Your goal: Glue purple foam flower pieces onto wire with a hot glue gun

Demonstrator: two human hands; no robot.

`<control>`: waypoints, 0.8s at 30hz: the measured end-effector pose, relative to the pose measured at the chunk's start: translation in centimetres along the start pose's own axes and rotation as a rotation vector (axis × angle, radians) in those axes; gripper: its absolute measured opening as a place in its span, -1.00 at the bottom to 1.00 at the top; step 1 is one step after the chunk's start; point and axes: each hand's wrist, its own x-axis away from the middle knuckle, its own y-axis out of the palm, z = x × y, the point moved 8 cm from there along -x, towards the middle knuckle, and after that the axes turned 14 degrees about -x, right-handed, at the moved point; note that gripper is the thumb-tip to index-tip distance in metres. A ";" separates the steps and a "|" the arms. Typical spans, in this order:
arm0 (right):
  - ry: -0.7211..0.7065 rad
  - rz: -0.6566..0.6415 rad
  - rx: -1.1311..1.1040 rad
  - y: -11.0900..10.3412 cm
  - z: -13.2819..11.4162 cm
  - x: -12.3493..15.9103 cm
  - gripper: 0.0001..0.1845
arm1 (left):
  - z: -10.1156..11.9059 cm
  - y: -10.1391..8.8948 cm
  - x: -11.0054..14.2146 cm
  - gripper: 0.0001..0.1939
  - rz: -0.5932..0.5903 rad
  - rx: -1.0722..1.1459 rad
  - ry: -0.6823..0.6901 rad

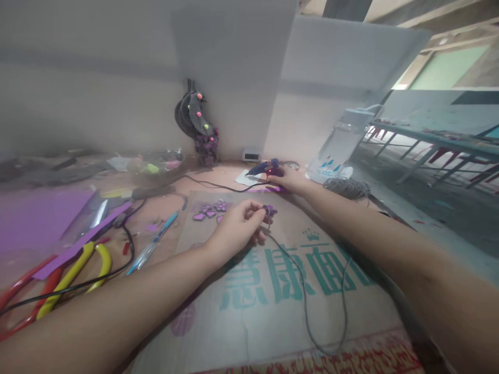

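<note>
My left hand (238, 227) is closed in a pinch on a small purple flower piece (269, 210) fixed to a thin dark wire (304, 291) that trails toward me over the cardboard sheet (273, 311). My right hand (287, 180) reaches farther back and rests on a blue glue gun (263, 167) lying on a white scrap; a red light glows at it. Several purple cut pieces (210, 210) lie on the cardboard just left of my left hand.
At the left lie a blue pen (154, 242), yellow-handled pliers (74, 275), red-handled scissors (23, 291), purple foam sheets (35, 218) and a black cord. A decorated black hoop (197, 122) leans in the corner. A clear plastic bottle (339, 150) stands at the right.
</note>
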 end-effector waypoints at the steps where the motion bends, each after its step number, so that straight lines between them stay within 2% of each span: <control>1: -0.001 0.016 -0.023 0.1 0.1 -0.2 -0.62 | 0.0 0.1 0.1 -0.83 -0.009 0.015 -0.016; 6: 0.009 0.080 -0.086 0.1 0.4 -0.4 -0.61 | -0.3 0.4 0.1 -0.86 -0.044 0.117 -0.107; 11: 0.016 0.098 -0.152 -1.3 -0.8 1.6 -0.71 | -0.1 0.5 0.0 -0.88 -0.050 0.139 -0.066; 16: 0.022 0.037 -0.230 -3.0 -1.9 7.1 -0.75 | -0.1 0.0 0.1 -0.84 0.010 0.104 -0.018; 18: -0.016 0.057 -0.289 -3.6 -2.4 9.9 -0.74 | -0.1 -0.2 0.1 -0.84 0.026 0.070 -0.019; 21: -0.078 0.121 -0.245 -4.1 -3.3 13.5 -0.76 | -0.1 -0.5 0.1 -0.85 0.049 0.021 -0.033; 24: -0.123 0.104 -0.198 -3.4 -4.2 15.7 -0.82 | 0.1 -0.7 0.0 -0.88 0.085 -0.009 -0.048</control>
